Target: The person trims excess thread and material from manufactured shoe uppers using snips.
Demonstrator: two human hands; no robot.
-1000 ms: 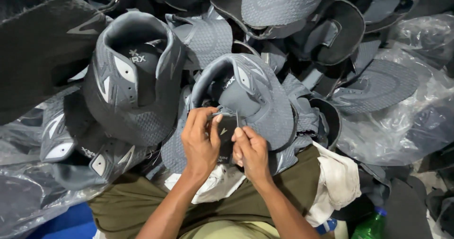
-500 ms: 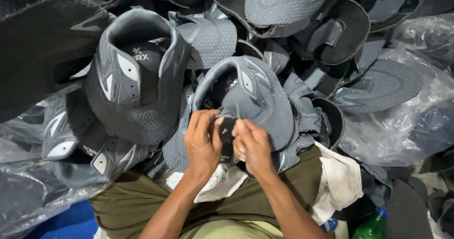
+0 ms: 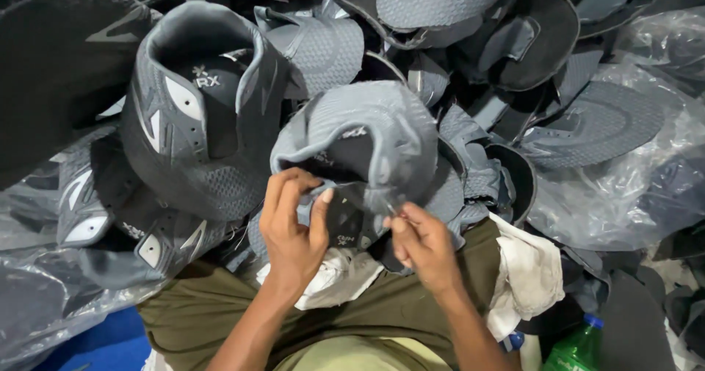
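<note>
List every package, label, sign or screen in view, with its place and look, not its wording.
Tongue label: on the big grey shoe upper at left, small white mark on black.
Second tongue label: on the grey shoe upper between left hand and right hand, white on black.
Green bottle: bottom right, blue cap.
Clear plastic bags: right, crumpled.

Packaging-wise it's mostly clear plastic bags: a big crinkly one [image 3: 624,195] on the right under the grey pieces, another [image 3: 51,297] at lower left. A green plastic bottle with a blue cap [image 3: 576,349] sits bottom right. The grey shoe upper [image 3: 198,121] on the left has a small pale printed logo mark [image 3: 205,77].
</note>
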